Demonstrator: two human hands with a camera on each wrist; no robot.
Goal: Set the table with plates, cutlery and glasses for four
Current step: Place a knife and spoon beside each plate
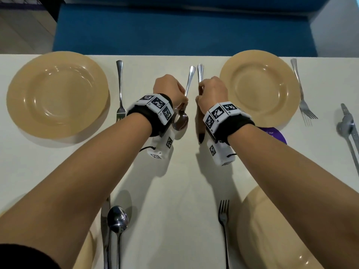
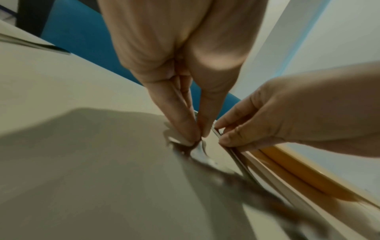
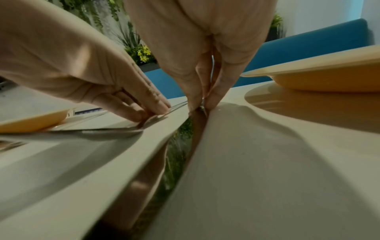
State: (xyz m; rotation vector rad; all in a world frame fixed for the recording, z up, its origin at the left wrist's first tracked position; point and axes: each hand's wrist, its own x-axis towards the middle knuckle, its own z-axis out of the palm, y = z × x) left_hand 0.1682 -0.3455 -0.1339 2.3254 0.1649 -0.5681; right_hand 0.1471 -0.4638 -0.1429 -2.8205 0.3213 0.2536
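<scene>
On the white table [image 1: 174, 181], between the two far tan plates [image 1: 58, 94] [image 1: 259, 88], both hands hold cutlery. My left hand [image 1: 183, 96] pinches the handle of a spoon [image 1: 180, 120], whose bowl points toward me low over the table. My right hand [image 1: 200, 94] pinches a knife [image 1: 200, 71] along its handle, blade tip toward me. In the left wrist view the left fingertips [image 2: 193, 134] close on the spoon [image 2: 200, 154]. In the right wrist view the right fingertips [image 3: 194, 102] grip the knife [image 3: 185, 146] against the table.
A fork [image 1: 120, 90] lies right of the far left plate and another fork [image 1: 302, 94] right of the far right plate. Nearer me lie a knife [image 1: 104, 220], a spoon [image 1: 117, 220], a fork [image 1: 224, 220] and two plates under my arms. More cutlery [image 1: 347, 125] lies at the right edge.
</scene>
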